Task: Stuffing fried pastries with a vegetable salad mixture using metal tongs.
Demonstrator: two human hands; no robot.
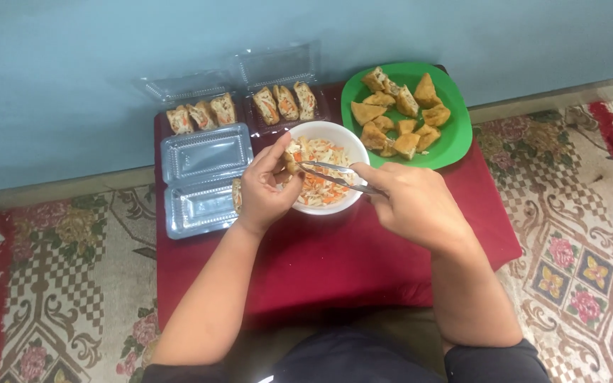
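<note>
Left hand (262, 186) pinches a fried tofu piece (290, 162) over the white bowl (328, 132) of shredded vegetables. Right hand (407, 200) pinches a metal utensil (333, 172), tip at the piece. Left: empty clear clamshell tray (203, 177). Far: two clear filled trays (246, 106); far right: green plate (455, 120).

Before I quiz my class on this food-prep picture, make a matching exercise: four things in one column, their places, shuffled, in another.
Things:
1. plate
2. bowl
3. empty tray
4. tongs

Places:
A. left edge of the red cloth
B. in the right hand, tips over the bowl
C. far right corner, holding fried pieces
D. middle, between the hands, holding shredded filling

Pairs: 1-C, 2-D, 3-A, 4-B
</note>
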